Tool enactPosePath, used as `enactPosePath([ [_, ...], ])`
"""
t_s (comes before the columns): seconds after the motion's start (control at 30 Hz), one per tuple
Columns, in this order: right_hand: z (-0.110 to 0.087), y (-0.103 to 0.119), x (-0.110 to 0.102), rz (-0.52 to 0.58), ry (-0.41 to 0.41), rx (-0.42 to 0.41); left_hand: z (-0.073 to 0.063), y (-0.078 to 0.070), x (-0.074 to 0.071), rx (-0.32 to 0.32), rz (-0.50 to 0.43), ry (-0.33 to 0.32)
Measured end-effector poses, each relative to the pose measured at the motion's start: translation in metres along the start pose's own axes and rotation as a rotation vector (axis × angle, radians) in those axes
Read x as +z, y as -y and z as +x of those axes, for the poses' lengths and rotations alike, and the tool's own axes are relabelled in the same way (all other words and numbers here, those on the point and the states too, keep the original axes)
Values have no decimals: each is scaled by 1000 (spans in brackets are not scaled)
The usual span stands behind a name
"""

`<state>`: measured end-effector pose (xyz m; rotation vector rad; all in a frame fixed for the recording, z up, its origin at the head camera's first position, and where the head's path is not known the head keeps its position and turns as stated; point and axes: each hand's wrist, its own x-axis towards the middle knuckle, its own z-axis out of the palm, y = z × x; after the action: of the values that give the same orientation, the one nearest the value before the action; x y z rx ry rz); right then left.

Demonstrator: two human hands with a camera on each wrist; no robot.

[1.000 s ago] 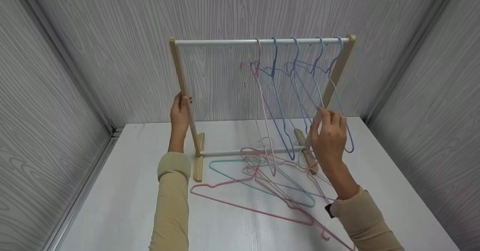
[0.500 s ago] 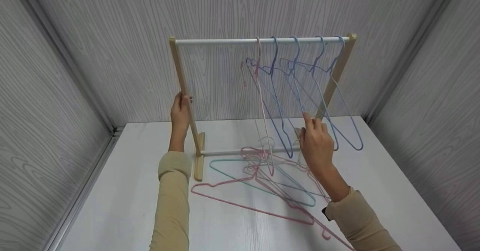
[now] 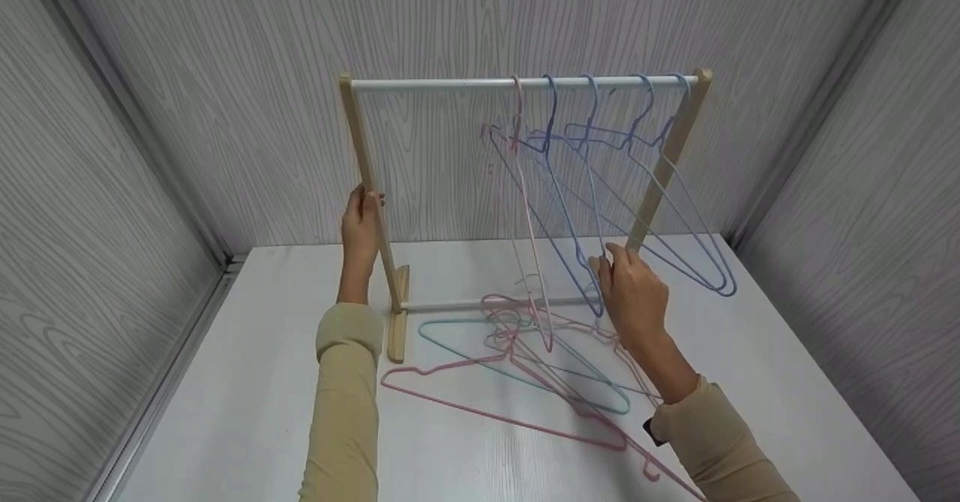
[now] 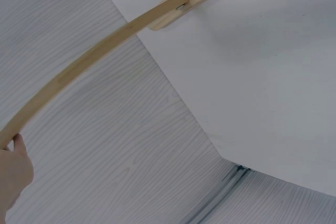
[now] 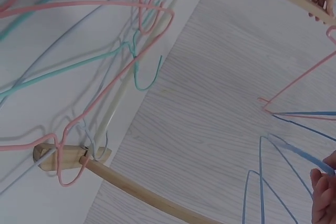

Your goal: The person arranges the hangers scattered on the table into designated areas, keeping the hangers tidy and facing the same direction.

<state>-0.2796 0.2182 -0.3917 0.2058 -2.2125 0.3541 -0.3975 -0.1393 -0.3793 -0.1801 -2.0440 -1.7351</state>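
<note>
Partly, the right grip (image 3: 634, 292) hides its pinched blue hanger (image 5: 310, 159); the left grip (image 3: 361, 224) clasps a post (image 3: 360, 142).

Soft, muted grey light fills all 3 views. Pale glare streaks the white tabletop (image 3: 487, 464). In the right wrist view, hangers (image 5: 94, 2) cast soft shadows; in the left wrist view, lens distortion bows the wooden post (image 4: 76, 68).

The left hand (image 3: 361, 226) grips a pale wooden upright (image 3: 357, 134). On the round white rail (image 3: 431, 84) hang four thin blue hangers (image 3: 595, 99), one held by the right hand (image 3: 636, 292); slim pink hangers (image 3: 510, 417) and a teal hanger (image 3: 459, 353) overlap on the white desk (image 3: 255, 397).
</note>
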Motion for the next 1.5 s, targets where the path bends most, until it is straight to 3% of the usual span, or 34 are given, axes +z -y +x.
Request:
enactPosePath([
  [0.37, -2, -6, 2, 83, 19, 76, 0, -1, 0, -6, -2, -6],
  [1.07, -1, -13, 5, 92, -85, 41, -1, 2, 0, -8, -26, -6],
  [1.5, 0, -10, 2, 89, -53, 40, -1, 0, 0, 2, -34, -14],
])
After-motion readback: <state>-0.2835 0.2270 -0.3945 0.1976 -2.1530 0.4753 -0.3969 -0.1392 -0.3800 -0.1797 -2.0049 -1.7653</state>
